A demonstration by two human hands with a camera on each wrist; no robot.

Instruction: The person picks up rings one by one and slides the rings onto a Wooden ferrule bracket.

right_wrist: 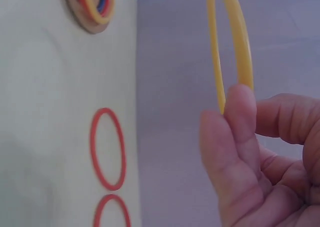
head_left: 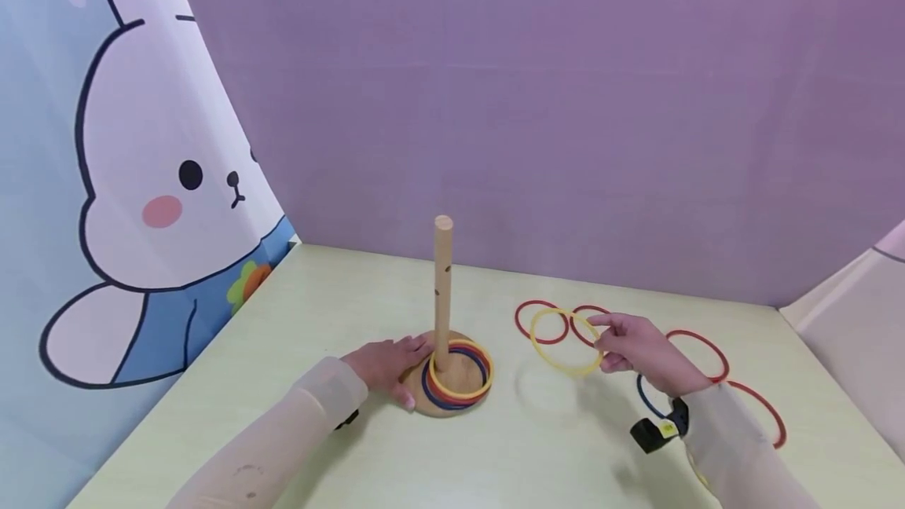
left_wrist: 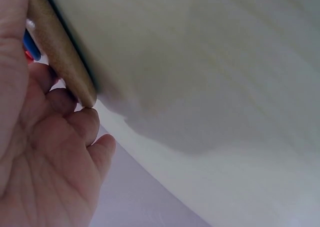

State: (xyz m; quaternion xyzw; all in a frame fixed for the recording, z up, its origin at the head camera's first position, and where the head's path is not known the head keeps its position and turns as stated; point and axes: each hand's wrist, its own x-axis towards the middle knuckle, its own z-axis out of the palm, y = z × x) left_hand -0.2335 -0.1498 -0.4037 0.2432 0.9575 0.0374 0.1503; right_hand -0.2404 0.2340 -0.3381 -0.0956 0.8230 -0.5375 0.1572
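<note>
In the head view, a wooden ring-toss stand (head_left: 442, 289) has an upright peg on a round base. Yellow, red and blue rings (head_left: 488, 371) lie stacked around the peg's foot, off to its right. My left hand (head_left: 385, 368) holds the base's left edge, fingers over the rim and thumb at the front. The left wrist view shows those fingers bent against the wooden base (left_wrist: 62, 52). To the right, my right hand (head_left: 639, 348) pinches a yellow ring (head_left: 566, 368) between thumb and fingertips, raised over the table. In the right wrist view this yellow ring (right_wrist: 242, 47) stands nearly edge-on.
Two red rings (head_left: 518, 324) lie behind the raised ring on the pale table (head_left: 353, 289). Further right are another red ring (head_left: 723, 360), a blue ring (head_left: 646, 399) partly hidden by my wrist, and a red ring (head_left: 771, 407) beside my sleeve. A purple curtain (head_left: 530, 116) hangs behind.
</note>
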